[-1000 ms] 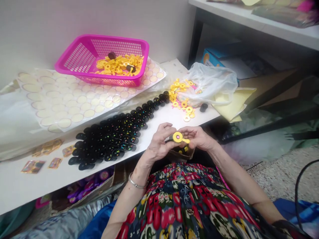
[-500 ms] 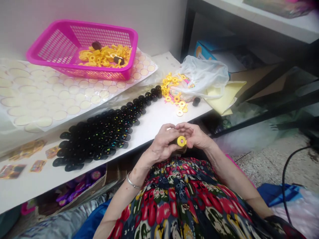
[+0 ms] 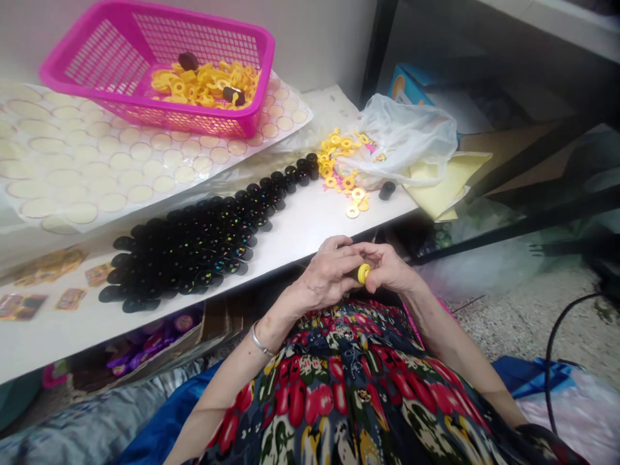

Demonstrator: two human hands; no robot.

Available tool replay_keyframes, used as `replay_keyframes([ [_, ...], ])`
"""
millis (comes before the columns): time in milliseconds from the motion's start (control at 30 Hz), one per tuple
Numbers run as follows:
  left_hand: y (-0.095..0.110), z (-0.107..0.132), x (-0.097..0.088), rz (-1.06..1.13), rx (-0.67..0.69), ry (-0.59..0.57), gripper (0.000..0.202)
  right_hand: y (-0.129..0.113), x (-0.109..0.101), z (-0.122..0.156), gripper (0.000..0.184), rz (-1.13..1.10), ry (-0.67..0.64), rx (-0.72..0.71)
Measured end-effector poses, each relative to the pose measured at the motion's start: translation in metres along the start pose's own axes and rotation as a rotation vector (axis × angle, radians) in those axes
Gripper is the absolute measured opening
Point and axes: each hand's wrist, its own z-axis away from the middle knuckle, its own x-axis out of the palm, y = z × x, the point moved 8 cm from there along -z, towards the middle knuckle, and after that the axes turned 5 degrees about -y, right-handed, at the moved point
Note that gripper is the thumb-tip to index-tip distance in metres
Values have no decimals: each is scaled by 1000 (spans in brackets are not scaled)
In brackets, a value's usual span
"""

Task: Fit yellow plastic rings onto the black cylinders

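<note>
Above my lap, just off the table's front edge, my left hand [image 3: 327,274] is closed around a small black cylinder, mostly hidden by the fingers. At the cylinder's right end sits a yellow ring-shaped cap [image 3: 363,273], seen nearly side-on. The thumb and fingers of my right hand [image 3: 391,268] close in on that cap from the right and touch it. On the table behind, many similar black cylinders [image 3: 188,239] lie packed in a long wedge. Loose yellow rings [image 3: 352,211] are scattered at its right end.
A pink basket [image 3: 159,119] with yellow pieces stands on a sheet of round stickers [image 3: 111,174]. To the right are a clear plastic bag [image 3: 416,135], yellow paper [image 3: 443,190] and a lone black cylinder [image 3: 387,190]. A box of purple items [image 3: 140,349] sits below the table.
The yellow cap has turned from facing me to nearly side-on. Both hands have shifted slightly right in view, and the table things appear higher in the picture.
</note>
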Motion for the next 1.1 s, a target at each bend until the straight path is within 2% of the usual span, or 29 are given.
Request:
replay_keyframes([
  [200, 8, 1, 4, -66, 6, -40, 19, 4, 7, 6, 66, 3, 7, 35],
  [400, 6, 8, 6, -31, 22, 7, 16, 10, 9, 9, 55, 6, 104, -28],
  [533, 0, 11, 3, 57, 11, 46, 23, 11, 14, 7, 62, -57, 52, -26],
  [633, 0, 12, 2, 74, 7, 46, 26, 10, 16, 6, 60, -49, 26, -4],
  [900, 4, 16, 10, -9, 34, 15, 16, 12, 25, 9, 53, -105, 27, 94],
  [1033, 9, 16, 9, -35, 63, 82, 18, 21, 24, 6, 45, -218, 14, 31],
  [1100, 10, 16, 7, -4, 68, 113, 23, 24, 26, 4, 48, -296, -26, 3],
])
